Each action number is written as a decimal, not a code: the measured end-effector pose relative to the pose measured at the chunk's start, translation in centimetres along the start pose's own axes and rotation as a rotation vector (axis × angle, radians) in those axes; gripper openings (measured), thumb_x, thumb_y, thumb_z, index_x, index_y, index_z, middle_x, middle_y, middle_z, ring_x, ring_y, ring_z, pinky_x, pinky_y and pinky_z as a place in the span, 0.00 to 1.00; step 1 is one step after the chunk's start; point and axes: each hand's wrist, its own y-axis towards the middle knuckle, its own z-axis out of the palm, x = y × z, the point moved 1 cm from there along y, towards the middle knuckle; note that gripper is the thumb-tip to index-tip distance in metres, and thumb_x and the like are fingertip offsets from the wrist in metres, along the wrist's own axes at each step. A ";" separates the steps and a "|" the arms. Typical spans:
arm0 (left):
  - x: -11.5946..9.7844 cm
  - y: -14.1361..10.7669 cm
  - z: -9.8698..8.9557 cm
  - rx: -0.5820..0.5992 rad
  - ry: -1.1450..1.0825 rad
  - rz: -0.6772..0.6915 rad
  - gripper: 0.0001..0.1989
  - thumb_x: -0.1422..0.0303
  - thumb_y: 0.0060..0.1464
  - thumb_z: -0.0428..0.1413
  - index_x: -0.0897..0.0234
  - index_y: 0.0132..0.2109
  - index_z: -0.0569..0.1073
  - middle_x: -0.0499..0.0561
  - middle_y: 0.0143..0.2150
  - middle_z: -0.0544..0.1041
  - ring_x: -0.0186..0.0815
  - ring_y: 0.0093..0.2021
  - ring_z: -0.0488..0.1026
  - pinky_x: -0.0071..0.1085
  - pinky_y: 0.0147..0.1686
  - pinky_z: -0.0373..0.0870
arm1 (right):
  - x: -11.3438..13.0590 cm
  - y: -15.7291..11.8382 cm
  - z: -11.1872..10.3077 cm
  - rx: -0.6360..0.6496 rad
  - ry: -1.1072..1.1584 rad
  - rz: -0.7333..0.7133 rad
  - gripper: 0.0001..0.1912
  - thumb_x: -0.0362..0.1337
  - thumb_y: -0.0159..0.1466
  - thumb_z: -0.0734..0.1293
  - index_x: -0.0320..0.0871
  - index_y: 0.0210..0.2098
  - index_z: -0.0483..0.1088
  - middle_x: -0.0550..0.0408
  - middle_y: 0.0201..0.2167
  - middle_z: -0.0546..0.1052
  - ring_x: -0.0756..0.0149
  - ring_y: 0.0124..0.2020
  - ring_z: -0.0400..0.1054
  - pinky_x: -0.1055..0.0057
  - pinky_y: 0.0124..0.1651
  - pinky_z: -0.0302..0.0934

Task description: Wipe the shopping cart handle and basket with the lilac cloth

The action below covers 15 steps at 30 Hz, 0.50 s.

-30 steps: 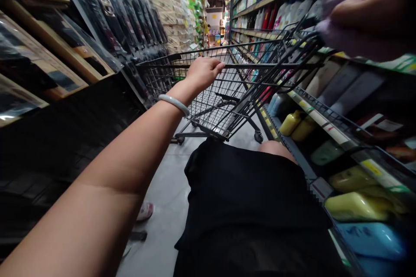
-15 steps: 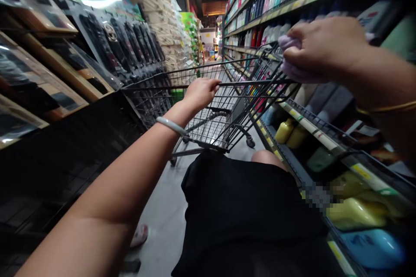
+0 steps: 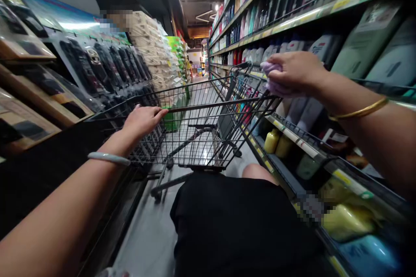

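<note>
Yellow bottle on low shelf; black goods, perhaps belts, hanging opposite.

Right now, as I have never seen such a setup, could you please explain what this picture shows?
There is no robot: these are a person's bare hands, seen from a camera worn on the head, looking forward and down. The left hand is on the top rail of a dark wire shopping cart; how its fingers wrap is hidden. The right hand grips what looks like a lavender cloth. On the right, shelves hold bottles; on the left, packaged goods hang.
</note>
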 end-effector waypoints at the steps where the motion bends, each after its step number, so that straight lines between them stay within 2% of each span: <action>1: 0.1 -0.3 -0.1 0.029 0.035 -0.035 0.35 0.43 0.65 0.37 0.61 0.50 0.79 0.61 0.51 0.82 0.54 0.54 0.77 0.53 0.64 0.60 | 0.0 0.0 0.0 0.002 -0.010 0.015 0.25 0.47 0.68 0.62 0.47 0.60 0.74 0.44 0.55 0.80 0.53 0.47 0.73 0.64 0.38 0.47; 3: -0.1 -0.9 -0.3 0.055 0.090 -0.088 0.36 0.41 0.63 0.34 0.60 0.46 0.79 0.61 0.47 0.82 0.55 0.50 0.78 0.44 0.50 0.68 | 0.7 -0.1 -0.1 -0.020 -0.048 0.026 0.25 0.47 0.67 0.61 0.46 0.59 0.74 0.43 0.54 0.80 0.52 0.47 0.72 0.63 0.38 0.47; 4: -0.4 -1.1 -0.4 0.055 0.108 -0.099 0.36 0.41 0.63 0.34 0.60 0.44 0.78 0.61 0.46 0.82 0.55 0.48 0.78 0.41 0.43 0.67 | 1.4 -0.2 0.0 -0.039 -0.079 0.003 0.25 0.48 0.67 0.62 0.45 0.58 0.75 0.41 0.53 0.80 0.51 0.47 0.72 0.63 0.38 0.48; 6: -0.9 -1.4 -0.3 0.034 0.118 -0.089 0.35 0.42 0.63 0.33 0.59 0.40 0.76 0.60 0.44 0.82 0.54 0.46 0.78 0.37 0.36 0.61 | 3.5 -0.6 0.3 -0.057 -0.141 -0.112 0.23 0.47 0.66 0.62 0.43 0.54 0.76 0.40 0.50 0.80 0.49 0.46 0.72 0.61 0.42 0.51; 8: -1.3 -1.5 -0.2 -0.001 0.111 -0.079 0.33 0.42 0.63 0.34 0.59 0.36 0.74 0.59 0.41 0.81 0.52 0.44 0.77 0.36 0.33 0.55 | 5.6 -0.9 1.1 -0.005 -0.136 -0.243 0.21 0.47 0.67 0.61 0.43 0.51 0.76 0.41 0.47 0.81 0.51 0.45 0.72 0.62 0.43 0.52; 10: -1.4 -1.7 0.0 -0.035 0.108 -0.065 0.32 0.43 0.64 0.34 0.59 0.34 0.72 0.58 0.39 0.80 0.51 0.43 0.77 0.36 0.32 0.52 | 7.1 -0.7 2.1 0.084 -0.050 -0.294 0.20 0.46 0.68 0.60 0.45 0.52 0.76 0.45 0.47 0.81 0.54 0.44 0.73 0.64 0.42 0.53; 13: -1.6 -1.8 0.2 -0.063 0.113 -0.041 0.31 0.43 0.64 0.34 0.59 0.32 0.69 0.58 0.37 0.80 0.50 0.43 0.77 0.37 0.32 0.49 | 7.6 0.4 3.3 0.185 0.097 -0.214 0.22 0.45 0.67 0.61 0.50 0.59 0.73 0.48 0.50 0.81 0.55 0.45 0.73 0.66 0.41 0.56; 15: -1.9 -1.8 0.2 -0.071 0.117 -0.032 0.31 0.43 0.64 0.34 0.60 0.32 0.69 0.58 0.37 0.80 0.50 0.43 0.77 0.37 0.32 0.48 | 7.2 1.6 3.7 0.177 0.167 -0.134 0.26 0.44 0.67 0.62 0.50 0.63 0.69 0.47 0.51 0.81 0.54 0.45 0.74 0.66 0.42 0.58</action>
